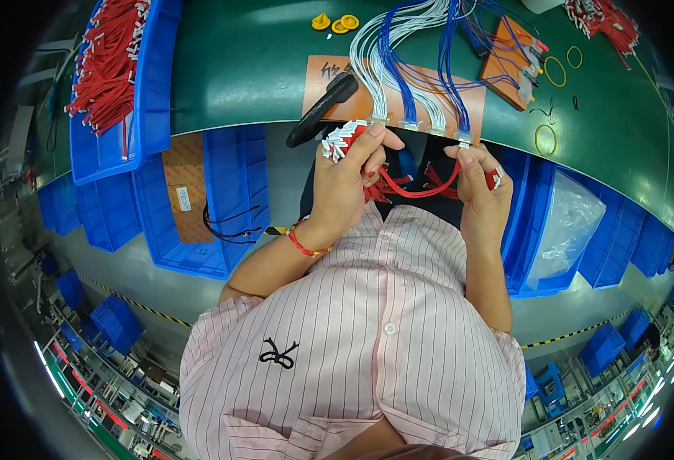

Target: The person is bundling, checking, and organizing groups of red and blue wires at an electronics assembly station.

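Observation:
My left hand (346,172) is closed around a bunch of red cables with white connector ends (340,142). Its thumb and forefinger pinch near a clear socket (377,120) at the table edge, where a white wire bundle (367,57) ends. My right hand (481,178) pinches a white connector (464,142) at the end of a blue wire bundle (453,84). One red cable (421,195) sags in a loop between both hands. More red cable ends (495,178) stick out by my right fingers. Fingertips hide whether the connectors are mated.
A blue bin (107,149) of red cables stands on the left of the green table (237,69). A black-handled tool (321,111) lies at the table edge, near an orange block (509,65). Yellow rings (545,139) lie to the right. Blue crates (229,192) stand below the table.

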The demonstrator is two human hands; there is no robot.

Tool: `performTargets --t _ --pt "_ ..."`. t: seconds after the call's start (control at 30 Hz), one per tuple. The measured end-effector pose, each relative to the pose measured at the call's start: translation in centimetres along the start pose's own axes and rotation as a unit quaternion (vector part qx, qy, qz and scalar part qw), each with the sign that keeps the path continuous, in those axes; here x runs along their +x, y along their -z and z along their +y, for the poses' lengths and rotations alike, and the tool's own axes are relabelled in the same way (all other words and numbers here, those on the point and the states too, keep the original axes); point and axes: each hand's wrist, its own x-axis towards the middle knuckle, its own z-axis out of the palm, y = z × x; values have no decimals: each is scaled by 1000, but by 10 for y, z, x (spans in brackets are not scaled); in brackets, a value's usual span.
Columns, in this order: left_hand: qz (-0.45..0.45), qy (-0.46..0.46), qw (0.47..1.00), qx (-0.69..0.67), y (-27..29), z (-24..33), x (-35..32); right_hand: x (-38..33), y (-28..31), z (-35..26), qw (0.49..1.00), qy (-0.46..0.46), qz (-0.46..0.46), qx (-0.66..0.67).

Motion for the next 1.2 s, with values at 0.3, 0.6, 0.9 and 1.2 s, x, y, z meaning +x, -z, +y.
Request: performTargets --t 0.3,0.6,0.9,1.2 --pt "-91 35 994 41 19 12 8 5 2 2 993 -47 -22 109" --pt "-59 25 998 27 27 5 -4 3 -9 1 973 -79 -12 215" --pt "-117 69 989 -62 15 7 6 -8 13 2 998 -31 -20 53" --pt "-121 94 986 -62 15 9 2 4 -1 1 985 -53 -85 141"
